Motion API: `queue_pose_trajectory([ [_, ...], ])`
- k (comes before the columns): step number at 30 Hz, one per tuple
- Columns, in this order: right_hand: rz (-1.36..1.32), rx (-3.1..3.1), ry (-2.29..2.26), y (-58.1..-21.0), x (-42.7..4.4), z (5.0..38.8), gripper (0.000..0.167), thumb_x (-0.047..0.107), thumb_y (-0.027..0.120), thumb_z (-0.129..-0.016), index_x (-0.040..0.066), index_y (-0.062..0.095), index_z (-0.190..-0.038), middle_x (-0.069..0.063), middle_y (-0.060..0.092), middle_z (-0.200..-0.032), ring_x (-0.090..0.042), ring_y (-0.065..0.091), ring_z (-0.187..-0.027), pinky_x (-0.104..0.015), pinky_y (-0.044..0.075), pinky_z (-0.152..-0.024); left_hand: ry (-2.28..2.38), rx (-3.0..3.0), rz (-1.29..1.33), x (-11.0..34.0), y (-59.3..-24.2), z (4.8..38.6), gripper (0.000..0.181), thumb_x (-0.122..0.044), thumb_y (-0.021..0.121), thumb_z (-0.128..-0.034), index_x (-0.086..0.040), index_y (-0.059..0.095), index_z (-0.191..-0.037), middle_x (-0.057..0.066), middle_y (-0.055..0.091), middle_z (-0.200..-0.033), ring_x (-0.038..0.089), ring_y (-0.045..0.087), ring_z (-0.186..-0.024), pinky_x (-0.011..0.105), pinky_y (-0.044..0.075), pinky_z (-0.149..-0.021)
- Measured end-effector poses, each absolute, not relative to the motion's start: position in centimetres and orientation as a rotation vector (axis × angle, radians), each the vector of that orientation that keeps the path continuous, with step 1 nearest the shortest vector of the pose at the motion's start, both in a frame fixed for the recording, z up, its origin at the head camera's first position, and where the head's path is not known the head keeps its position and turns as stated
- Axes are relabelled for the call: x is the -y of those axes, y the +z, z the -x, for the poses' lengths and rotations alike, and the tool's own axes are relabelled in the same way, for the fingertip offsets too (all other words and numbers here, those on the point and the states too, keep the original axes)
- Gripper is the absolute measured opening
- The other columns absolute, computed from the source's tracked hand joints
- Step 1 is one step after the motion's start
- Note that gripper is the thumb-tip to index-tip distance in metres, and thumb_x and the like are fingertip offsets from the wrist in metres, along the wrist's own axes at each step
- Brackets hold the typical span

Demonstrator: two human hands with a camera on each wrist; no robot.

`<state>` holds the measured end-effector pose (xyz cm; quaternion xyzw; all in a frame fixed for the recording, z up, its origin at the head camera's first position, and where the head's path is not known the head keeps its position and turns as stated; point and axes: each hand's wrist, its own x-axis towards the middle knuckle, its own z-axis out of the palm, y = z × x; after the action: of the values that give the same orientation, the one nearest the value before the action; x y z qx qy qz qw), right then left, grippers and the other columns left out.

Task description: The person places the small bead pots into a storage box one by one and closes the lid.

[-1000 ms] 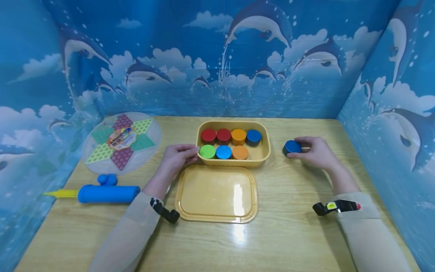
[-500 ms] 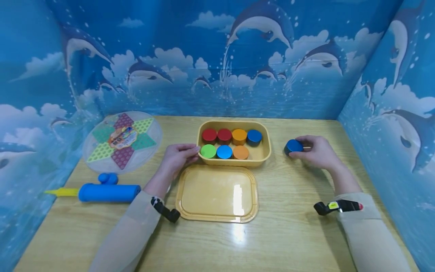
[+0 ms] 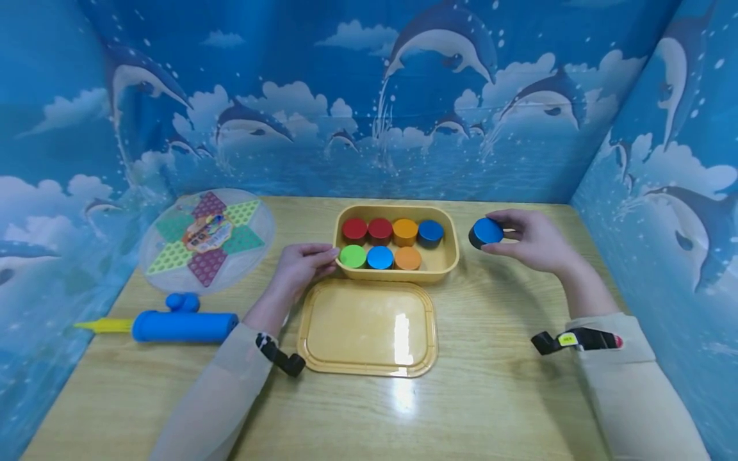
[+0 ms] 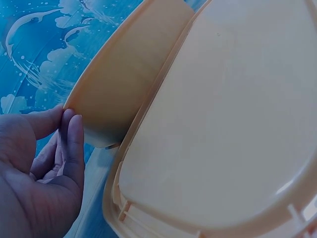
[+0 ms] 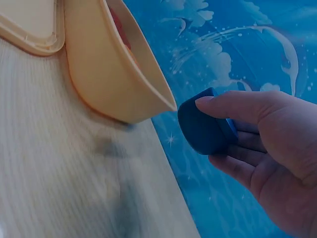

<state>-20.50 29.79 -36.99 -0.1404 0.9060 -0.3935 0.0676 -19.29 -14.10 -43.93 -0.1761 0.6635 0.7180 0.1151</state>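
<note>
My right hand [image 3: 533, 240] holds a short blue cylinder [image 3: 485, 232] between thumb and fingers, raised off the table to the right of a yellow plastic box [image 3: 450, 272]. In the right wrist view the blue cylinder [image 5: 200, 126] is tilted, close to the box's corner. My left hand [image 3: 298, 269] pinches the box's left rim, and in the left wrist view thumb and fingertips meet at the box wall [image 4: 114, 84]. Inside the box stand two red cylinders [image 3: 354, 229], two orange ones [image 3: 405, 230], a green one [image 3: 353, 256], a dark blue one [image 3: 430, 232] and a lighter blue one [image 3: 380, 257].
A yellow lid [image 3: 357, 333] lies flat just in front of the box. To the left are a round star-patterned game board [image 3: 207, 240] and a blue hand pump [image 3: 184, 327] with a yellow nozzle. Dolphin-print cloth [image 3: 369, 96] encloses the table's back and sides.
My right hand has lifted the blue cylinder from the table and brought it slightly left toward the box. My left hand stays at the box's rim.
</note>
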Motion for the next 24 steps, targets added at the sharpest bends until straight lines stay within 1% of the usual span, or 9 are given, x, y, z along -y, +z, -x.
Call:
queue_pose_trajectory([
  [5, 0.499, -2.718, -1.191, -36.5, -28.4, 20.9, 0.068, 0.013, 0.085, -0.093, -0.006, 0.052, -0.149, -0.025, 0.055, -0.148, -0.044, 0.055, -0.135, -0.058, 0.049, -0.113, 2.092, -1.951, 0.537, 14.1, -43.9, 19.3, 0.035, -0.007, 0.079, -0.0976, 0.004, 0.07, -0.13, 0.019, 0.069, -0.12, 0.017, 0.074, -0.087, 0.03, 0.065, -0.086],
  [10, 0.606, -2.693, -1.184, -36.5, -26.9, 21.4, 0.067, 0.01, 0.086, -0.092, -0.008, 0.053, -0.148, -0.025, 0.057, -0.147, -0.043, 0.056, -0.134, -0.057, 0.051, -0.111, 2.089, -1.954, 0.537, 14.1, -43.9, 19.4, 0.034, -0.007, 0.078, -0.0979, 0.004, 0.07, -0.13, 0.02, 0.07, -0.12, 0.017, 0.074, -0.086, 0.03, 0.065, -0.086],
  [15, 0.692, -2.645, -1.16, -36.5, -25.3, 21.9, 0.064, 0.009, 0.086, -0.092, -0.006, 0.056, -0.146, -0.023, 0.058, -0.145, -0.041, 0.057, -0.132, -0.058, 0.051, -0.11, 2.082, -1.964, 0.533, 14.1, -44.1, 19.4, 0.034, -0.007, 0.079, -0.0976, 0.003, 0.071, -0.129, 0.019, 0.07, -0.12, 0.018, 0.074, -0.087, 0.03, 0.065, -0.086],
  [19, 0.72, -2.599, -1.114, -36.6, -24.3, 22.4, 0.061, 0.008, 0.086, -0.091, -0.004, 0.059, -0.145, -0.019, 0.059, -0.144, -0.038, 0.058, -0.132, -0.057, 0.052, -0.111, 2.102, -1.947, 0.522, 14.2, -44.1, 19.4, 0.035, -0.006, 0.079, -0.0975, 0.005, 0.07, -0.13, 0.02, 0.07, -0.119, 0.017, 0.074, -0.085, 0.03, 0.065, -0.086],
  [24, 0.776, -2.535, -1.015, -36.6, -23.3, 23.2, 0.059, 0.009, 0.087, -0.09, -0.003, 0.061, -0.142, -0.018, 0.062, -0.141, -0.036, 0.06, -0.129, -0.057, 0.052, -0.11, 2.139, -1.914, 0.51, 14.2, -44.2, 19.4, 0.036, -0.004, 0.078, -0.0974, 0.008, 0.068, -0.131, 0.02, 0.07, -0.117, 0.016, 0.074, -0.082, 0.03, 0.065, -0.085],
])
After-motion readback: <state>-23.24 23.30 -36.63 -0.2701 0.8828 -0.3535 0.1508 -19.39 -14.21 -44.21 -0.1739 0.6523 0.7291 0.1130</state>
